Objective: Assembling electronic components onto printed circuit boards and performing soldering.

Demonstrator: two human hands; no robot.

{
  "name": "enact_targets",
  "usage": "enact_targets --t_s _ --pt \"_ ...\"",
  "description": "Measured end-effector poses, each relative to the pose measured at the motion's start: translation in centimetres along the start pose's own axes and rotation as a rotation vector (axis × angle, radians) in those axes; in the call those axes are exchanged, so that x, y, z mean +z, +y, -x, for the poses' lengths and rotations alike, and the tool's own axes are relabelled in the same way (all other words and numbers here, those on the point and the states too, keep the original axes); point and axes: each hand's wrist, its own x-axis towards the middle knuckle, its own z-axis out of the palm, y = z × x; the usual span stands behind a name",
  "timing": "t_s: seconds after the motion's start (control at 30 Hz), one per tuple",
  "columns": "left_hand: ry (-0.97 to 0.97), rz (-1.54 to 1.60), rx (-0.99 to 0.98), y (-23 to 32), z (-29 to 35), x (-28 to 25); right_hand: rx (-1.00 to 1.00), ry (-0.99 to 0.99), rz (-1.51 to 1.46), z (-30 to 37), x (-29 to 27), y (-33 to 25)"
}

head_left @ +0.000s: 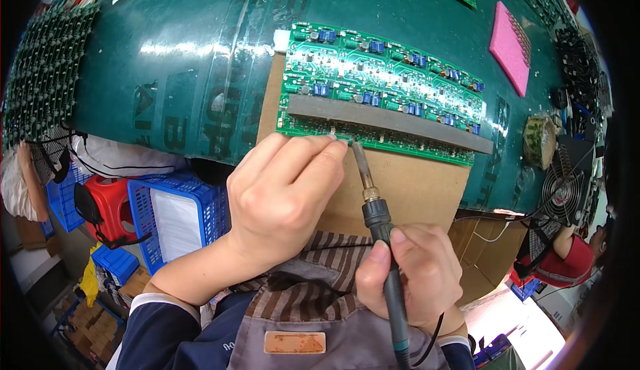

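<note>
My right hand is wrapped round the dark handle of a soldering iron. Its metal tip points away from me and meets the near edge of a green circuit board panel, close to my left fingertips. Thumb and fingers of my left hand are pinched together at that edge; whatever lies between them is too small or hidden to make out. A long dark grey bar rests across the panel, over its nearer part. Rows of blue components stand on the panel, which lies on a brown cardboard sheet.
A green mat covers the table. Pink foam with pins, a tape roll and a small fan are at the right. More circuit boards stand far left. Blue crates and a red stool are below.
</note>
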Motion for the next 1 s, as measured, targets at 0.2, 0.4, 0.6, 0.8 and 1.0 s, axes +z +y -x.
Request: enact_targets --t_s 0.2,0.4,0.6,0.8,1.0 --pt "-0.034 -0.044 0.014 0.1 0.0 -0.2 0.152 0.109 -0.164 1.2 -2.1 1.2" --pt "-0.222 0.144 -0.083 2.7 -0.1 0.1 0.211 0.275 -0.192 3.0 -2.7 3.1" --pt "-0.007 0.001 0.041 2.4 -0.1 2.5 0.24 0.176 -0.222 2.7 -2.8 3.6" --pt "-0.089 -0.077 0.052 2.6 -0.7 2.7 0.233 0.171 -0.255 2.5 -2.8 3.7" --pt "-0.098 -0.081 0.079 2.4 -1.0 2.6 0.19 0.114 -0.208 2.6 -3.4 3.6"
